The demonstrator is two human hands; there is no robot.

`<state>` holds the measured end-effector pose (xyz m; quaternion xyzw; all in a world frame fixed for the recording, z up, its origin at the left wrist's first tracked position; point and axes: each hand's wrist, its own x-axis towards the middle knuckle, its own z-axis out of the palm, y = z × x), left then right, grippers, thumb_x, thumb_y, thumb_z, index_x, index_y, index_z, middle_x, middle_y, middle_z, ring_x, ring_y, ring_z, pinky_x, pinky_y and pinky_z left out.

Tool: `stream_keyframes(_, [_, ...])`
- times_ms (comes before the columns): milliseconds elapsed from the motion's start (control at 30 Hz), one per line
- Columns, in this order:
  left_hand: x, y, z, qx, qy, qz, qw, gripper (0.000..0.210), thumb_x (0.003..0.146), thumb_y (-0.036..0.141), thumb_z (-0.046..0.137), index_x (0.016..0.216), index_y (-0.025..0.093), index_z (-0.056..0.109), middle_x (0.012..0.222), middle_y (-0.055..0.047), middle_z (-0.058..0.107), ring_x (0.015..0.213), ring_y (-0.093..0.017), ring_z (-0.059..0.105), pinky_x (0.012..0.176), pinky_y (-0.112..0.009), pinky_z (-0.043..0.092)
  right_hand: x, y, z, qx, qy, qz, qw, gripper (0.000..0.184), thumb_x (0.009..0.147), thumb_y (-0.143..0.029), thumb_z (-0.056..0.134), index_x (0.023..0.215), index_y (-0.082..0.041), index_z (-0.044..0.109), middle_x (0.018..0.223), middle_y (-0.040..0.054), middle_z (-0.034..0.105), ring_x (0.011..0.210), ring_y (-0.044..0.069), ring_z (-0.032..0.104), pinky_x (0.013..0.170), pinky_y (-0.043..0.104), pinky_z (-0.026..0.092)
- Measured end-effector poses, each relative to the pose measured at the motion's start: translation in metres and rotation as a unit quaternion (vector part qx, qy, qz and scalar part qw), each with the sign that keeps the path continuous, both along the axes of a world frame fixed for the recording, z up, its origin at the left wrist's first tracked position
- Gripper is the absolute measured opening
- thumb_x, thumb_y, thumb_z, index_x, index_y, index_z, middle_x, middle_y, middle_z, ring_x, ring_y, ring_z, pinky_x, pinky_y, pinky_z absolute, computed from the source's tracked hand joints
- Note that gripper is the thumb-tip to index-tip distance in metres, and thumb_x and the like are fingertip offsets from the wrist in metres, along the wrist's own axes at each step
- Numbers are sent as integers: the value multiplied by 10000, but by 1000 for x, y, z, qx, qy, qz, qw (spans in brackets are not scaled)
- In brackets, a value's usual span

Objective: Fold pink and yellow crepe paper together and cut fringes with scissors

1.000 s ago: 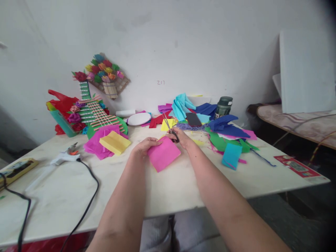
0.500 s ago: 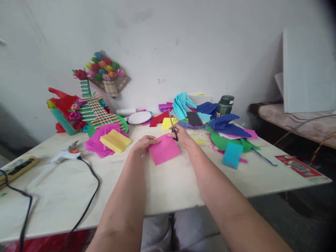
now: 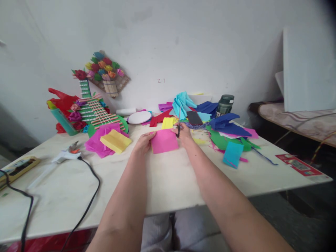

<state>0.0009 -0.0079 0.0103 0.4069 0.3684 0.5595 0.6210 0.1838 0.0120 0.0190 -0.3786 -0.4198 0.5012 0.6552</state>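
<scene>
A square of pink paper (image 3: 165, 141) is stretched between my two hands above the table's middle. My left hand (image 3: 143, 142) pinches its upper left corner between thumb and fingers. With my right hand (image 3: 184, 133) I grip a pair of scissors (image 3: 179, 128), blades pointing up and away from me, and the fingertips also touch the paper's upper right corner. A thin yellowish edge shows along the paper's left side. Yellow paper (image 3: 168, 123) and a dark phone (image 3: 194, 118) lie just beyond my hands.
At left are a glue gun (image 3: 65, 155) with its black cord, a power strip (image 3: 19, 168) and folded yellow paper (image 3: 115, 141) on magenta sheets. A paper-flower guitar (image 3: 102, 119) leans behind them. Blue paper (image 3: 233, 154), green scraps and a dark bottle (image 3: 225, 106) are at right.
The pink paper has turned from a slant to nearly level and moved slightly away from me. The scissors swung from leaning left to nearly upright.
</scene>
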Motion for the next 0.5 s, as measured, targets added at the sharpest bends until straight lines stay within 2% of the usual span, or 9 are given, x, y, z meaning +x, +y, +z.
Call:
stream_keyframes(200, [2, 6, -4, -11, -1, 47, 999, 174, 577, 203, 736, 694, 123, 636, 586, -6, 629, 503, -107, 562, 467, -200, 415, -2, 1, -1, 0, -18, -20, 1000, 443, 425, -279, 744, 795, -190, 517, 513, -78, 501, 433, 87, 472, 388, 191, 344])
stream_keyframes(333, [4, 6, -2, -1, -14, 72, 997, 170, 563, 205, 736, 659, 124, 622, 554, 4, 612, 493, -108, 554, 481, -209, 420, -3, -1, 0, -1, -13, -17, 1000, 442, 435, -293, 742, 799, -194, 511, 519, -77, 497, 444, 86, 475, 393, 189, 344])
stream_keyframes(500, [6, 2, 0, -7, -26, 29, 999, 223, 576, 237, 746, 742, 117, 657, 679, -46, 672, 624, -159, 619, 596, -247, 488, -5, -3, 2, 0, -5, -32, 999, 441, 434, -307, 745, 792, -196, 512, 520, -83, 485, 448, 76, 464, 404, 186, 343])
